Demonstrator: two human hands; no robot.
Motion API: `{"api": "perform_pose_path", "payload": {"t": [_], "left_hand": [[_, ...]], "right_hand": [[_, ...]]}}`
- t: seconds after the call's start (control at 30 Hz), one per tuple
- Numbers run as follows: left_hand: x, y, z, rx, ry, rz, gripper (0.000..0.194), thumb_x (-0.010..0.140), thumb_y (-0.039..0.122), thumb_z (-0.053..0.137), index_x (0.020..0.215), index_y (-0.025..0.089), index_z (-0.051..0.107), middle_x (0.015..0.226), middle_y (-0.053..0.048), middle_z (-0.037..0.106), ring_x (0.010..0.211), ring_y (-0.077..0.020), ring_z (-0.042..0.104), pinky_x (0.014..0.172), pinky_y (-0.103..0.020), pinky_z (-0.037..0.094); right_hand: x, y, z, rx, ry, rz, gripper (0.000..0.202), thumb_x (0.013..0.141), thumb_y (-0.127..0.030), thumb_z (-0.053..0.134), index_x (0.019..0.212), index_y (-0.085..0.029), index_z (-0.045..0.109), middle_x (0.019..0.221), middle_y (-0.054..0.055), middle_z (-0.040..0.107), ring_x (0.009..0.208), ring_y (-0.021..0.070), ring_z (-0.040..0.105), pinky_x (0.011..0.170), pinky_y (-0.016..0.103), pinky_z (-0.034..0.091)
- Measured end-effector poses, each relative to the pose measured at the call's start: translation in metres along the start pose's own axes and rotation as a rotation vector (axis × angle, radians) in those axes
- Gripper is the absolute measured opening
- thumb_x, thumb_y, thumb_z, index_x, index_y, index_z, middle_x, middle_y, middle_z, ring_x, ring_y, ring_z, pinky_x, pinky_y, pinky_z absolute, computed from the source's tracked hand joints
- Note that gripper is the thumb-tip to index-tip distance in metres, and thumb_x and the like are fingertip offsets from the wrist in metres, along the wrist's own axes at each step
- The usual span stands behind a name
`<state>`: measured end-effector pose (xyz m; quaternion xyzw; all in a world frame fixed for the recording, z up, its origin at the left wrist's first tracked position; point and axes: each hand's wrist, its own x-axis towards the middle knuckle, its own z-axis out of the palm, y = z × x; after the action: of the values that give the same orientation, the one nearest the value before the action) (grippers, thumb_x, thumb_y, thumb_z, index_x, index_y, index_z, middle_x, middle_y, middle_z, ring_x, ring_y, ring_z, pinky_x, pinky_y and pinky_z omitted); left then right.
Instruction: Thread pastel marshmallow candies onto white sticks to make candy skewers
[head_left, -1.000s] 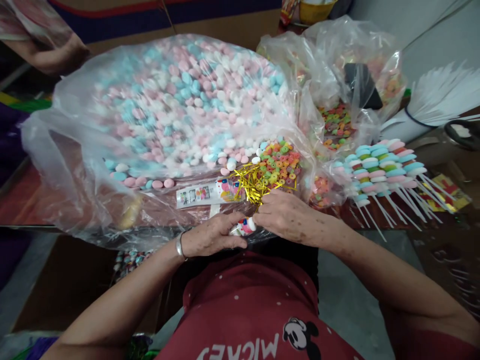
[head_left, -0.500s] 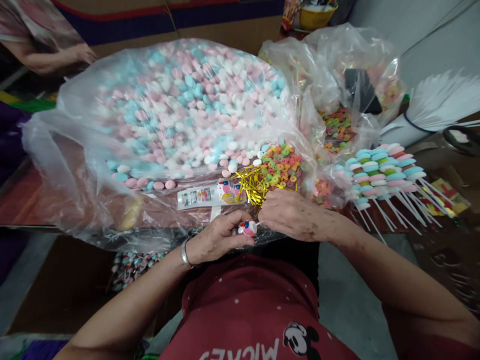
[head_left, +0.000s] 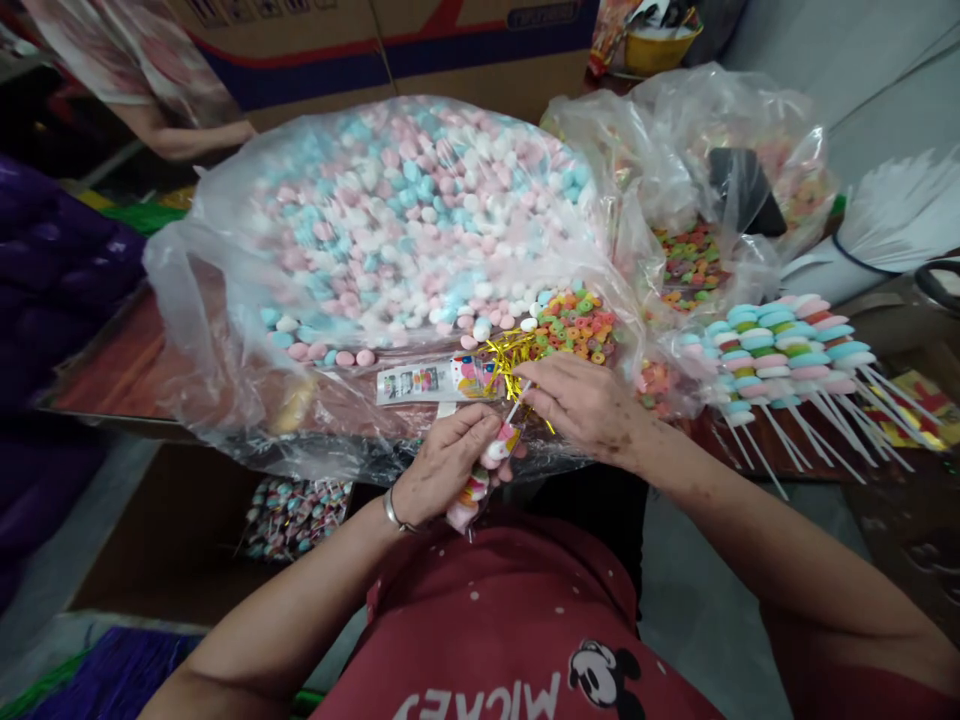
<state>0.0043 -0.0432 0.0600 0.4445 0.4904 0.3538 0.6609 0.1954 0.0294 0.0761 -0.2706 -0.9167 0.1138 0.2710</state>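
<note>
My left hand [head_left: 450, 455] is closed around a candy skewer [head_left: 474, 488] in a printed clear wrapper, held slanting just over my lap. Its white stick [head_left: 516, 404] points up and right from the wrapper. The fingers of my right hand [head_left: 589, 405] pinch together at the upper end of that stick. Right by them lies a bunch of gold twist ties [head_left: 510, 352], partly hidden by this hand. A stack of flat printed wrappers [head_left: 420, 381] lies on the table's near side, just beyond my left hand.
A large clear bag of pink, blue and white candies [head_left: 420, 215] fills the table's middle. Ring gummies [head_left: 577, 325] lie at its right. Several unwrapped candy skewers [head_left: 780, 350] are piled further right, near a holder of white sticks [head_left: 900, 215]. Below left stands a cardboard box [head_left: 165, 535] with wrapped candies.
My left hand has turned, and the skewer's wrapped length and stick now show. My right hand has opened out from a fist-like shape into a pinch at the stick. The view has shifted.
</note>
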Motion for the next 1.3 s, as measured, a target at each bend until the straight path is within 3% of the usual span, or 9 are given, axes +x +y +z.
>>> {"api": "perform_pose_path", "payload": {"t": [0.33, 0.43, 0.5, 0.6, 0.87, 0.97, 1.07, 1.2, 1.3], "left_hand": [[-0.008, -0.015, 0.015, 0.105, 0.308, 0.236, 0.035, 0.091, 0.052, 0.054, 0.081, 0.019, 0.061, 0.062, 0.002, 0.060, 0.054, -0.0121, 0.056, 0.052, -0.023, 0.046], [-0.006, -0.011, 0.018, 0.276, 0.405, 0.436, 0.030, 0.091, 0.047, 0.056, 0.081, 0.020, 0.064, 0.079, -0.001, 0.063, 0.075, -0.0144, 0.059, 0.071, -0.025, 0.049], [-0.004, -0.012, 0.021, 0.234, 0.416, 0.399, 0.029, 0.089, 0.048, 0.057, 0.083, 0.020, 0.061, 0.078, 0.000, 0.061, 0.071, -0.0133, 0.057, 0.069, -0.025, 0.049], [-0.001, -0.020, 0.023, -0.064, 0.355, 0.224, 0.031, 0.089, 0.051, 0.058, 0.092, 0.021, 0.056, 0.068, 0.003, 0.058, 0.056, -0.0099, 0.051, 0.055, -0.021, 0.045], [-0.004, -0.030, 0.016, -0.361, 0.270, 0.054, 0.027, 0.076, 0.039, 0.074, 0.078, 0.016, 0.060, 0.061, 0.003, 0.057, 0.051, -0.0074, 0.047, 0.050, -0.019, 0.039], [-0.007, -0.021, 0.007, -0.433, 0.121, -0.096, 0.029, 0.067, 0.034, 0.079, 0.068, 0.013, 0.060, 0.057, 0.002, 0.057, 0.047, -0.0067, 0.048, 0.048, -0.019, 0.038], [-0.010, -0.017, -0.004, -0.434, -0.125, -0.296, 0.019, 0.063, 0.023, 0.077, 0.071, 0.010, 0.066, 0.060, -0.003, 0.064, 0.048, -0.0097, 0.057, 0.049, -0.020, 0.044], [-0.012, -0.025, -0.012, -0.536, -0.336, -0.390, 0.020, 0.066, 0.024, 0.072, 0.079, 0.011, 0.065, 0.068, -0.010, 0.072, 0.055, -0.0209, 0.069, 0.049, -0.025, 0.050], [-0.013, -0.028, -0.018, -0.584, -0.361, -0.337, 0.027, 0.073, 0.033, 0.073, 0.087, 0.011, 0.065, 0.068, -0.010, 0.071, 0.047, -0.0160, 0.064, 0.044, -0.022, 0.046]], "right_hand": [[-0.020, -0.031, 0.016, 0.606, 0.012, 0.269, 0.060, 0.090, -0.045, 0.058, 0.141, -0.018, 0.040, 0.130, 0.015, 0.058, 0.112, 0.0230, 0.058, 0.092, 0.040, 0.049], [-0.023, -0.037, 0.028, 0.702, 0.060, 0.486, 0.047, 0.080, -0.043, 0.069, 0.116, -0.018, 0.055, 0.104, 0.006, 0.065, 0.089, 0.0176, 0.060, 0.076, 0.030, 0.049], [-0.024, -0.039, 0.035, 0.697, 0.046, 0.549, 0.021, 0.082, -0.037, 0.066, 0.089, -0.018, 0.058, 0.083, 0.000, 0.061, 0.076, 0.0140, 0.056, 0.070, 0.026, 0.045], [-0.025, -0.037, 0.042, 0.759, 0.094, 0.574, 0.018, 0.086, -0.032, 0.057, 0.074, -0.019, 0.054, 0.070, -0.003, 0.055, 0.067, 0.0119, 0.051, 0.065, 0.025, 0.043], [-0.034, -0.027, 0.058, 1.058, 0.092, 0.592, 0.015, 0.081, -0.030, 0.063, 0.089, -0.020, 0.056, 0.080, -0.002, 0.058, 0.069, 0.0113, 0.053, 0.064, 0.023, 0.045], [-0.036, -0.024, 0.054, 1.160, -0.019, 0.464, 0.033, 0.083, -0.030, 0.065, 0.113, -0.021, 0.055, 0.082, -0.002, 0.059, 0.072, 0.0108, 0.056, 0.067, 0.023, 0.047], [-0.036, -0.020, 0.049, 1.004, -0.165, 0.208, 0.022, 0.090, -0.030, 0.061, 0.109, -0.020, 0.063, 0.084, 0.001, 0.063, 0.076, 0.0117, 0.059, 0.071, 0.025, 0.048], [-0.034, -0.022, 0.049, 0.773, -0.009, -0.060, 0.020, 0.097, -0.028, 0.053, 0.090, -0.017, 0.068, 0.078, 0.004, 0.067, 0.073, 0.0122, 0.058, 0.069, 0.025, 0.047], [-0.030, -0.029, 0.049, 0.648, 0.100, -0.094, 0.018, 0.097, -0.024, 0.052, 0.088, -0.016, 0.066, 0.074, 0.003, 0.068, 0.072, 0.0125, 0.056, 0.070, 0.025, 0.047]]}}
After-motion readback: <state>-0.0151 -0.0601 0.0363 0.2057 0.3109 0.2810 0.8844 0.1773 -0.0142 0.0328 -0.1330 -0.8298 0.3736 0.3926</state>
